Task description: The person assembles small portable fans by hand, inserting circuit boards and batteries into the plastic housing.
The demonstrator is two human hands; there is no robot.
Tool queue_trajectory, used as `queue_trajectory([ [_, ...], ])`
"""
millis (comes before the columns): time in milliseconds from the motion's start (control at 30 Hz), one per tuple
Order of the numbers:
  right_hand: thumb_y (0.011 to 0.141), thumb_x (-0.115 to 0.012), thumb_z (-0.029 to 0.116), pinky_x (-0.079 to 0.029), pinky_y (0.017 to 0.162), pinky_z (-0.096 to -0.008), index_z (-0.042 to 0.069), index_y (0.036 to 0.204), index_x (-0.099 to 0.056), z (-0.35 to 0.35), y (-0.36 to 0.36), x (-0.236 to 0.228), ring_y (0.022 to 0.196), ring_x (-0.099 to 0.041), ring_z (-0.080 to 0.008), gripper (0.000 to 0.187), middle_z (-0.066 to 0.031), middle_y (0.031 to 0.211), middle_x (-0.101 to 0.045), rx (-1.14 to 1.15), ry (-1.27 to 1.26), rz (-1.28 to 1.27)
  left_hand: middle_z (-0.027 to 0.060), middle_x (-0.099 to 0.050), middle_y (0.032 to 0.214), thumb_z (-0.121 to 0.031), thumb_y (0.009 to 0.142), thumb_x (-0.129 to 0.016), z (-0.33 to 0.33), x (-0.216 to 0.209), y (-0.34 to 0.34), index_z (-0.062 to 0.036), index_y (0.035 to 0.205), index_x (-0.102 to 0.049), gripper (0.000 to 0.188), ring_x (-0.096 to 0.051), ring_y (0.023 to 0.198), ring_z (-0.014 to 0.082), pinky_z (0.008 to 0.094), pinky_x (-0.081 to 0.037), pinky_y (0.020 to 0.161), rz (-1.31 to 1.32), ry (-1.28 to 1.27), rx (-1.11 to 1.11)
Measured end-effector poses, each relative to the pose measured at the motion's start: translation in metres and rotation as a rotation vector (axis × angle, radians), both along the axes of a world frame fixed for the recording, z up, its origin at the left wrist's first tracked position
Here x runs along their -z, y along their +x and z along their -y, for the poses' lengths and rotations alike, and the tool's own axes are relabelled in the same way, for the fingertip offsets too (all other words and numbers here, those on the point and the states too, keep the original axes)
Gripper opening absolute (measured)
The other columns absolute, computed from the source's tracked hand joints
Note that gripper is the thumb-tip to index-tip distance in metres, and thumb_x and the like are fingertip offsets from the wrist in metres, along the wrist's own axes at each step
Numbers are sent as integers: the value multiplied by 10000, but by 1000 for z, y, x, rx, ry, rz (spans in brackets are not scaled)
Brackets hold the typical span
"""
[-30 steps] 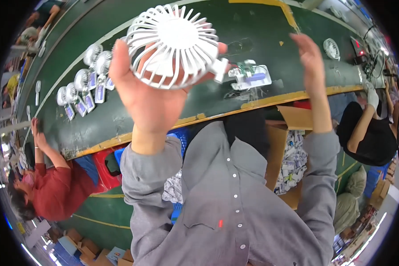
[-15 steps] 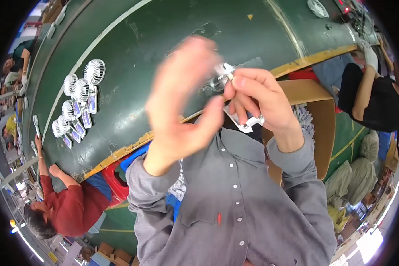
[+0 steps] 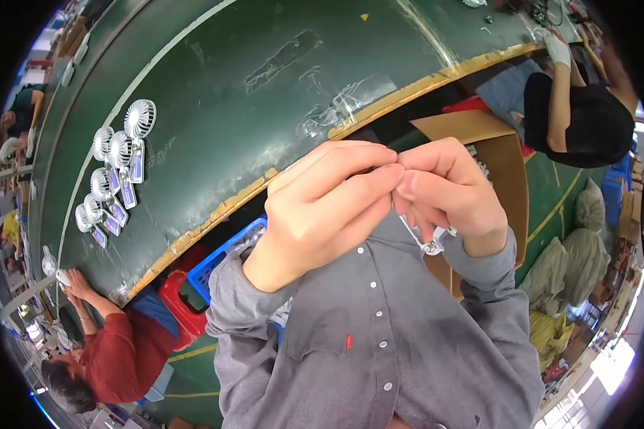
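My left hand and my right hand meet at the fingertips in front of my chest, just off the bench edge. Both are closed in a pinch, and the fingers hide whatever small piece lies between them. Under the curled lower fingers of my right hand, a white plastic part sticks out, held against the palm. Away to the left on the green bench, several white handheld fans with round grilles and labelled handles lie in a cluster.
An open cardboard box stands by my right arm, a blue basket by my left. A red stool is near a co-worker in red at left. Another co-worker in black, wearing white gloves, sits at right.
My left hand has come down and across to join my right fingertips. The small white piece seen in my right pinch is now covered. The view has shifted slightly.
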State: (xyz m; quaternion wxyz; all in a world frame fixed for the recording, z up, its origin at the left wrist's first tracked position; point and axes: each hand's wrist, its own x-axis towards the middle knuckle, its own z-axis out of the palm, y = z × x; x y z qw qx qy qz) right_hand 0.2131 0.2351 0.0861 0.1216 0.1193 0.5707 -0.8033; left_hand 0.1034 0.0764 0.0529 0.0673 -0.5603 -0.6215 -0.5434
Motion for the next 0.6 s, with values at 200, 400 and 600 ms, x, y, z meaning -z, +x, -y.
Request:
queue_trajectory([
  [200,928,-545,160,-362,376,-204,-14,735,-613,1,1,-3,404,-502,-52,268,-2,498,-510,-100,-105,86,174,-701,833,96,620,-729,12,12,10,13,827,-679,229,-695,716,216,283,-543,611,441,42,69],
  [400,886,-545,65,-382,347,-267,-45,651,-596,-34,93,53,368,-530,-163,265,-78,464,-539,105,-465,-390,216,-648,931,137,770,-583,29,39,-28,-22,946,-600,237,-674,785,255,307,-572,610,1091,310,74],
  [600,901,-568,337,-487,770,-380,-35,1036,-585,-118,292,271,864,-630,-286,396,-167,931,-653,463,897,872,134,-617,928,20,783,-626,16,38,-47,-79,983,-594,225,-639,736,233,300,-506,535,1352,544,305],
])
